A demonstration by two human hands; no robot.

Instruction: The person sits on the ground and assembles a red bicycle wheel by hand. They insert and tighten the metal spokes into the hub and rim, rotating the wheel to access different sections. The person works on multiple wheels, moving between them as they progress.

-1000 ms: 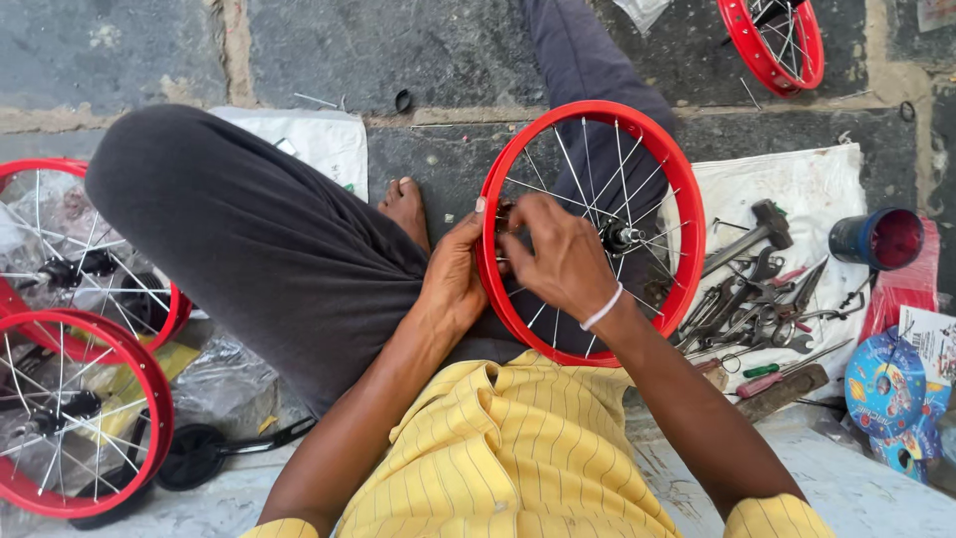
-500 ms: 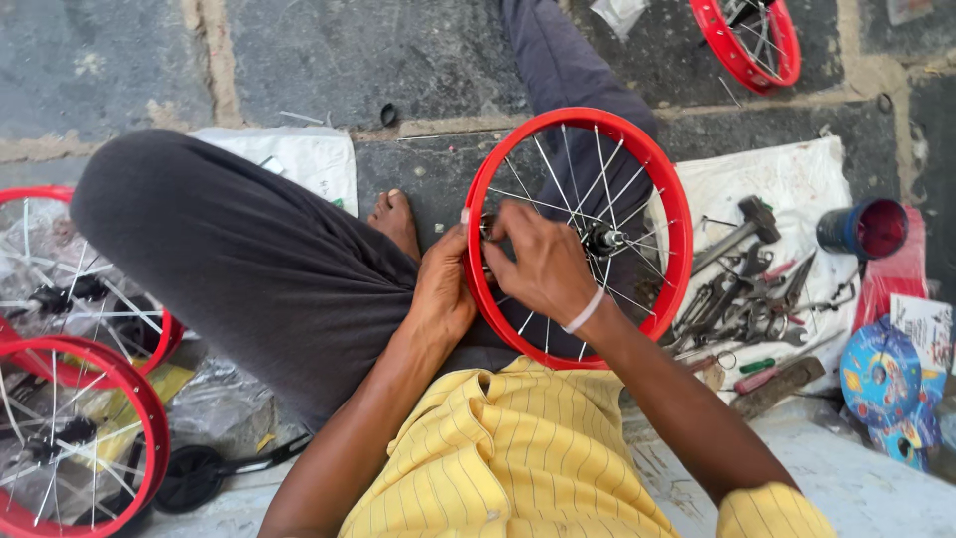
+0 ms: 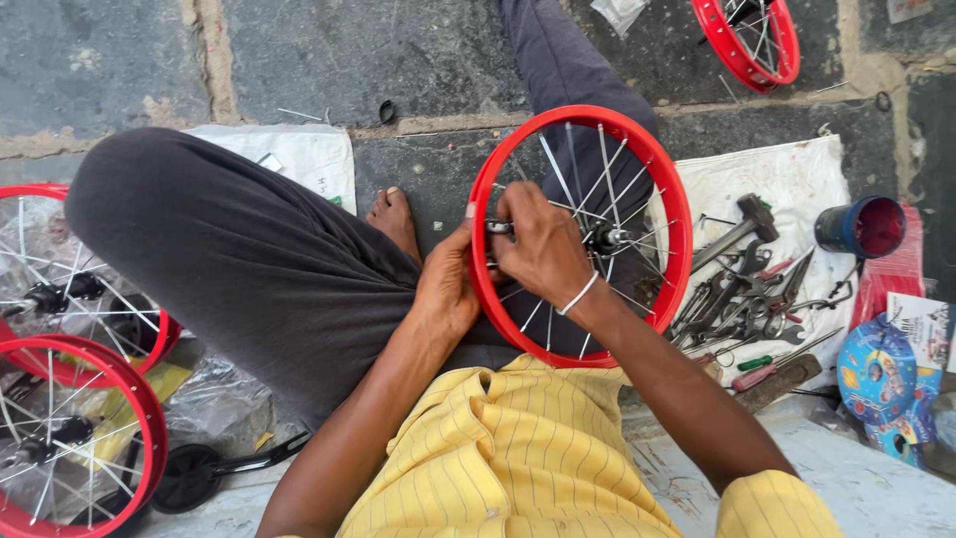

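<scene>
From my feed I look down on a floor point(image 3: 299, 50) of dark grey stone slabs with sandy, crumbling joints point(image 3: 214, 60) running between them. A white sack cloth point(image 3: 807, 184) lies spread on the stone at the right, and another white sheet point(image 3: 299, 154) at the upper left. Crumpled clear plastic point(image 3: 214, 399) sits at the lower left. Even daylight, no hard shadows.

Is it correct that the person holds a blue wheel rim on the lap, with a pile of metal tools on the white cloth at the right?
Not quite: the wheel rim is red, not blue, as the head view shows. The pile of metal tools does lie on the white cloth at the right.
</scene>
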